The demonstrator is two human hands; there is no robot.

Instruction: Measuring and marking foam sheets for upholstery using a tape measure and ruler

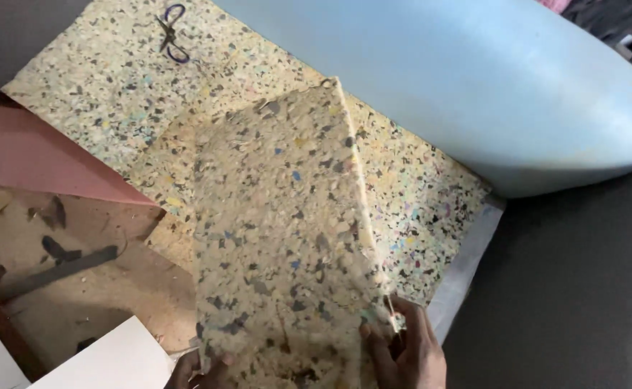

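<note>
gripping the near edge of the speckled foam slab (283,230), right hand (406,346) was clamped at its corner, left hand (197,369) at the other; slab's long axis ran away from both.

Left hand (199,371) mostly hidden behind foam slab (283,238), cut off below.

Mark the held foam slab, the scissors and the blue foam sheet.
held foam slab (280,238), head view, middle of its speckled top face.
scissors (173,32), head view, where the purple handle loops meet.
blue foam sheet (474,79), head view, middle of its curved top surface.
</note>
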